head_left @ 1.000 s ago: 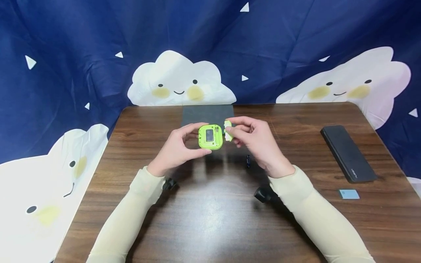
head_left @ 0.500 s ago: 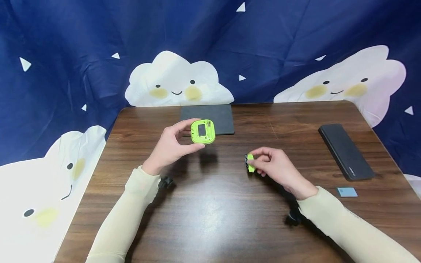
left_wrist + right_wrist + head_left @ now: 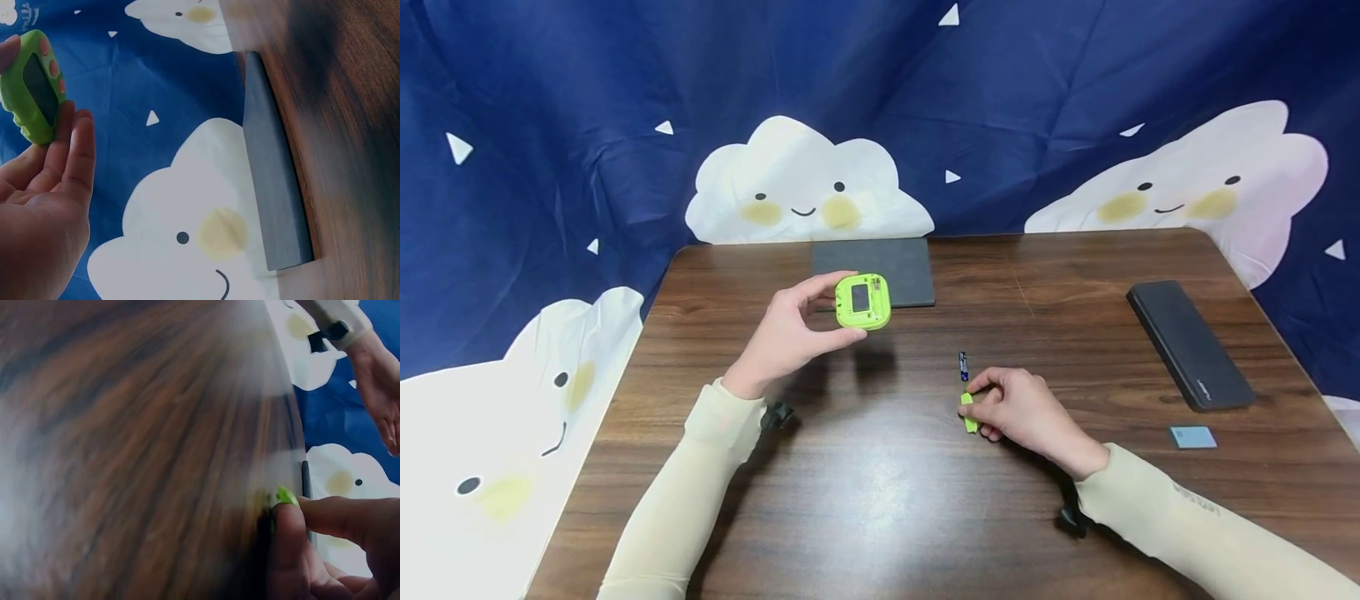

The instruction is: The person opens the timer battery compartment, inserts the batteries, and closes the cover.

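Note:
My left hand [image 3: 778, 337] holds a small lime-green digital timer [image 3: 862, 302] up over the table, thumb below and fingers above. Its back faces the head camera, showing a dark rectangle and an uncovered battery slot. In the left wrist view the timer [image 3: 39, 84] shows a dark screen and orange-pink round buttons. Thumb and index finger of my right hand [image 3: 1026, 408] pinch the green battery cover [image 3: 968, 414], low over the table. Mostly hidden by fingertips, the cover [image 3: 287, 495] also shows in the right wrist view. A dark blue battery [image 3: 963, 367] lies just beyond it.
A flat dark grey slab [image 3: 906, 275] lies at the table's back edge, behind the timer. Toward the right are a long black case [image 3: 1191, 346] and a small light-blue card-like piece [image 3: 1192, 437]. A cloud-patterned blue curtain [image 3: 985, 100] hangs behind the wooden table [image 3: 880, 500].
My right hand has carried the battery cover away from the timer, down to the right and past the battery toward me. The left hand has shifted slightly left with the timer.

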Action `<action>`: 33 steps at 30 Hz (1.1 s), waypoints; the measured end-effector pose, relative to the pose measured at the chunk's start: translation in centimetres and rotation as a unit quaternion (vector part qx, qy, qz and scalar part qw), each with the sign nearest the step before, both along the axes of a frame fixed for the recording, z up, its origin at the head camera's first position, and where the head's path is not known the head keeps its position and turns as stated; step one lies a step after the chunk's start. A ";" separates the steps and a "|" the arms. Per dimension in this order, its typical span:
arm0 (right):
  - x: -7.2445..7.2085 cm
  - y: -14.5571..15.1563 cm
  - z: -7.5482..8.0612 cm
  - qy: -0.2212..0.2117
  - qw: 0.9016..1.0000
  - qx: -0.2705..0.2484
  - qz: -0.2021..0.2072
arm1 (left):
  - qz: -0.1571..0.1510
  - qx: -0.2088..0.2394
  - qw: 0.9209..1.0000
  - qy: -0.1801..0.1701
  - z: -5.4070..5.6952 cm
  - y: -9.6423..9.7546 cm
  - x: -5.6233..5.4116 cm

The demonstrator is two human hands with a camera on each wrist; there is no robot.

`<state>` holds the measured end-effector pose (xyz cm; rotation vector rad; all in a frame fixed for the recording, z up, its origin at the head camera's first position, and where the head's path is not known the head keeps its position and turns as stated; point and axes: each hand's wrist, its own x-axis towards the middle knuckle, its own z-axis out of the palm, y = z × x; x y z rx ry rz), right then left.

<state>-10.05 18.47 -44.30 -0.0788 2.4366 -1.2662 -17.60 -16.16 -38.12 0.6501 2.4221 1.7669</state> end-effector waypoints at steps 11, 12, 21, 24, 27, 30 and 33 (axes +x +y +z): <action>0.6 -0.2 -0.3 0.081 0.993 0.081 0.032 | 0.000 0.000 1.000 0.002 -0.2 -0.1 -0.1; 0.6 -0.2 -0.3 0.082 0.993 0.082 0.032 | 0.000 0.001 1.000 0.003 -0.2 -0.1 -0.1; 0.0 -0.2 0.0 0.100 0.989 0.099 0.044 | -0.006 -0.002 1.000 0.011 -0.2 -0.1 -0.1; -0.8 0.3 0.2 0.152 0.981 0.105 0.064 | -0.008 -0.004 1.000 0.014 -0.1 -0.1 -0.1; -2.2 1.1 0.4 0.219 0.964 0.118 0.090 | -0.011 -0.003 1.000 0.020 -0.1 -0.1 -0.1; -3.8 1.8 0.4 0.253 0.952 0.128 0.115 | -0.011 -0.004 1.000 0.019 -0.1 -0.1 -0.1; -5.0 2.1 0.1 0.249 0.949 0.139 0.134 | -0.010 -0.007 1.000 0.011 -0.1 -0.1 0.0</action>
